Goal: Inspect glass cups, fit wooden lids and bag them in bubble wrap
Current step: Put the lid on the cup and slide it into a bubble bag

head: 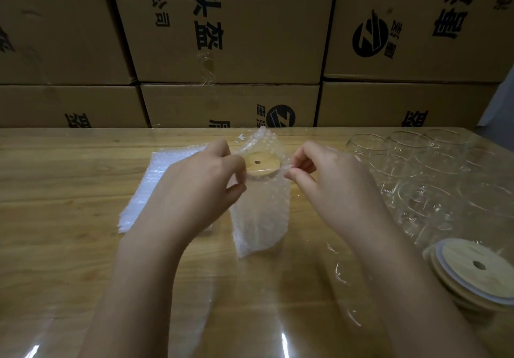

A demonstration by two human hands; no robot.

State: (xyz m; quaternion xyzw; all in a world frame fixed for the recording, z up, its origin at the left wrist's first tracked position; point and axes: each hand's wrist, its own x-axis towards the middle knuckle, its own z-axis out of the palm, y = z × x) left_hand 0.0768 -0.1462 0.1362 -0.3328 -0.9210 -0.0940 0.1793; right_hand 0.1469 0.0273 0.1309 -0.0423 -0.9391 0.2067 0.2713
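holding bubble-wrap bag point(258, 213) mouth: left hand point(200, 182) and right hand point(328, 179) pinch opposite edges. lidded cup point(262, 167) stands inside, mid-table. risk: uneven pull tips cup or tears the bag.

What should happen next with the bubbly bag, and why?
Probably fold the bag's loose top flap down over the wooden lid. The lid already sits inside the open mouth, the left grip and right grip each pinch the rim beside it, and the flap stands up behind, so closing looks next.
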